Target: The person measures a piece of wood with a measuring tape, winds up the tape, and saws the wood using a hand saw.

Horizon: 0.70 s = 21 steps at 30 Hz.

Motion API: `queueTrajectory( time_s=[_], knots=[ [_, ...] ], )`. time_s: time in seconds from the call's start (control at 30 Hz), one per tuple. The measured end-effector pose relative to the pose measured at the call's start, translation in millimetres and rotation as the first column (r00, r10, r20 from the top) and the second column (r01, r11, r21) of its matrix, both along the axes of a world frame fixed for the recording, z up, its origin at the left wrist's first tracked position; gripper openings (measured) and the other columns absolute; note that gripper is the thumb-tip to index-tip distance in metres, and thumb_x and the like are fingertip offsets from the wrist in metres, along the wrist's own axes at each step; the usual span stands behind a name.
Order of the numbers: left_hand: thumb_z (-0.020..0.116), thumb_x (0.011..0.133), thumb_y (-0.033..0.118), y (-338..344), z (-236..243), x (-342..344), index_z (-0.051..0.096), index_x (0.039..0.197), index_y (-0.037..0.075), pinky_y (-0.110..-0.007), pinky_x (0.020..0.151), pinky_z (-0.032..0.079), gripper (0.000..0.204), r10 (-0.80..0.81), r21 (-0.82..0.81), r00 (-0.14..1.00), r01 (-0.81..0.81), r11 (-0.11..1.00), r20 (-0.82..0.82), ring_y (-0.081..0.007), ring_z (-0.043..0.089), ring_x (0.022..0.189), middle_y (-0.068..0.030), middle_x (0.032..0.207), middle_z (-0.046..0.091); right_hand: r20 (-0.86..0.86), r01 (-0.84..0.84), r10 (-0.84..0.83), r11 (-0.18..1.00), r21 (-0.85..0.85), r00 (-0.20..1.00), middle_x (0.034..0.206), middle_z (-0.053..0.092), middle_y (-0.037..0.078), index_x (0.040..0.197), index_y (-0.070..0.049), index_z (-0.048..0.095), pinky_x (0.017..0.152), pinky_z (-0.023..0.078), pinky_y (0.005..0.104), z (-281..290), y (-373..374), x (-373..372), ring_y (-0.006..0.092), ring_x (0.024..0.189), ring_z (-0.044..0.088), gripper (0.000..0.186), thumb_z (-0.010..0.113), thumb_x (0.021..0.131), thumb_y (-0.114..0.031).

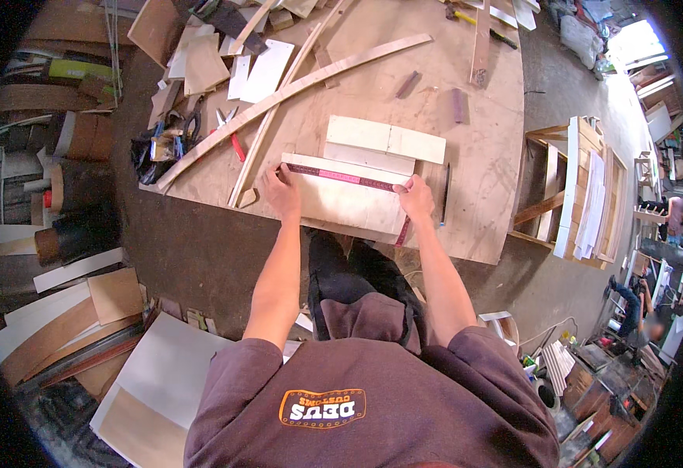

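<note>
Apparently mid-measuring, left hand (282, 192) and right hand (417, 199) are pinching tape (338, 176) along a board (341, 204), pen-like tool (447, 193) lying aside.

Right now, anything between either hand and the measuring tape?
Nothing visible: the left hand holds the measuring tape at its left, the right hand grips it farther right, with the pale board beneath.

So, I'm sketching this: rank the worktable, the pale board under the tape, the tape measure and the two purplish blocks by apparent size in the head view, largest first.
Worktable
Pale board
Tape measure
Left block and right block: too alike to rank
</note>
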State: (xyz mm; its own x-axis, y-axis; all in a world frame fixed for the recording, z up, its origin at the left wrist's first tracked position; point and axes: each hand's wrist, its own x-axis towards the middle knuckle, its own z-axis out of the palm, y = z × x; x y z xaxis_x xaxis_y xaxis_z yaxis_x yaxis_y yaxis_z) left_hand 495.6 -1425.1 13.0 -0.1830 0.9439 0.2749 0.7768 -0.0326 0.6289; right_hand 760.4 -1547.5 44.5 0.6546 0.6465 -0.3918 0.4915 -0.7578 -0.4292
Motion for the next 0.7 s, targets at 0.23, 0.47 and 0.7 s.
queueTrajectory(
  time_s=[0.23,0.47,0.7],
  knots=[
    [0.055,0.096,0.023,-3,17,6,0.059,0.102,0.001,-0.045,0.084,0.044,0.023,-0.037,0.015,0.997,0.038,0.999,-0.062,-0.0357,0.055,0.097,-0.0167,0.097,0.062,-0.017,0.029,-0.029,0.999,-0.03,0.999,0.084,0.068,0.013,0.086,-0.008,0.058,0.073,0.05,0.0441,3,-1,2,0.0332,0.085,0.066,0.036,0.076,0.079,-0.038],
    [0.056,0.095,0.021,1,6,3,0.059,0.102,0.003,-0.045,0.082,0.045,0.02,-0.015,0.015,1.0,0.015,1.0,-0.017,-0.0352,0.056,0.095,-0.0166,0.096,0.062,-0.016,0.024,-0.024,1.0,0.0,1.0,0.084,0.068,0.012,0.085,-0.008,0.058,0.072,0.05,0.0438,3,-2,0,0.0331,0.085,0.066,0.037,0.076,0.078,-0.039],
    [0.057,0.094,0.022,0,7,1,0.059,0.103,0.003,-0.045,0.082,0.044,0.021,-0.027,0.013,0.997,0.028,1.0,-0.074,-0.035,0.056,0.094,-0.0166,0.095,0.062,-0.068,0.028,-0.028,1.0,-0.003,0.997,0.09,0.068,0.015,0.088,-0.007,0.057,0.074,0.049,0.0472,8,-3,0,0.0347,0.09,0.066,0.037,0.076,0.078,-0.038]
  ],
)
